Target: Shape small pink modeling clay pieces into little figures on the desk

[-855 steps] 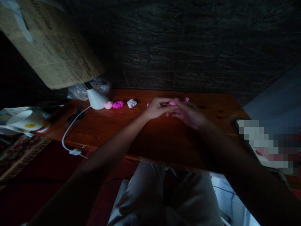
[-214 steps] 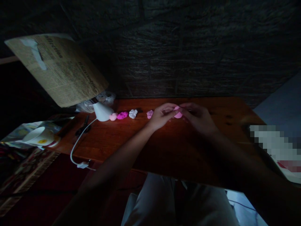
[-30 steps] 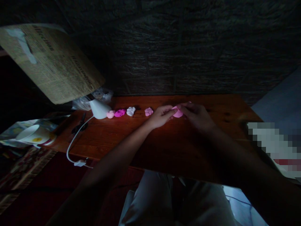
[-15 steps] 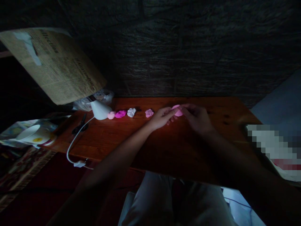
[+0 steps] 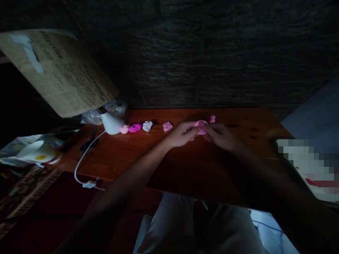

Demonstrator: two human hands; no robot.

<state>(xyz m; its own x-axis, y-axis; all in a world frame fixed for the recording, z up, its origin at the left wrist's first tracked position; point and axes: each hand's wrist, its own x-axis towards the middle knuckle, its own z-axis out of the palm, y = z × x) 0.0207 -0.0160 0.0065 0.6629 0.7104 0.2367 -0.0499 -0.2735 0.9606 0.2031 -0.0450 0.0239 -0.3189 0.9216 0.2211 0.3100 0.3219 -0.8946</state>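
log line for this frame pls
left hand + right hand: pinching soft pink clay lump | over reddish wooden table | small pink clay bit behind

My one head camera, looking forward and steeply down from above my lap, facing the dark far wall (image 5: 212,53), wooden table (image 5: 164,165) filling mid-frame, my left hand (image 5: 181,134) and right hand (image 5: 221,135) near centre, lamp base (image 5: 111,123) far left, fairly close range

Wooden table (image 5: 185,162): row of clay lumps (image 5: 146,126), white lamp base (image 5: 111,123), scissors (image 5: 88,140), small pink bit (image 5: 212,119)
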